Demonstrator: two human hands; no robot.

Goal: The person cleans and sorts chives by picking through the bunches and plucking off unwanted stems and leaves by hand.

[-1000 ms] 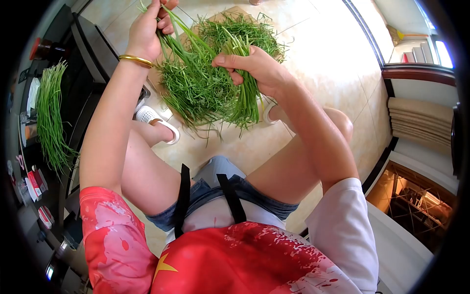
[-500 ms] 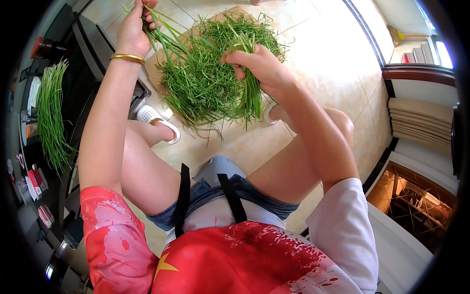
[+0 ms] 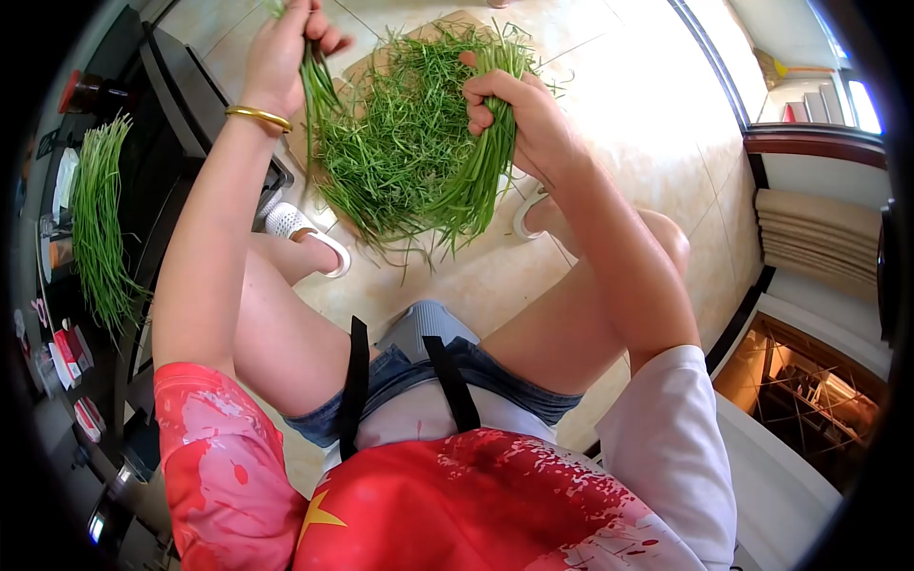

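My left hand (image 3: pixel 284 62), with a gold bangle at the wrist, is closed around a small bunch of green chives (image 3: pixel 318 84) that hangs down from the fingers; its fingertips are slightly blurred. Over to the right, my right hand (image 3: pixel 528 119) grips a thicker bunch of chives (image 3: pixel 486 176), pale stem ends up and leaf ends trailing down over the pile's edge. Between and below both hands spreads a loose heap of chives (image 3: pixel 395 143) on a flattened piece of cardboard (image 3: pixel 301 150) on the floor.
At the left, a long bundle of chives (image 3: pixel 100 219) lies on a dark cabinet among small boxes and a red-lidded jar (image 3: pixel 71 92). White shoes (image 3: pixel 328 257) flank the heap on the tiled floor (image 3: pixel 657 143). A grey stool (image 3: pixel 427 322) is beneath me.
My right hand has moved slightly up and right with its bunch, whose leaves now fan down to the left. My left hand has shifted a little right, its chives hanging more steeply.
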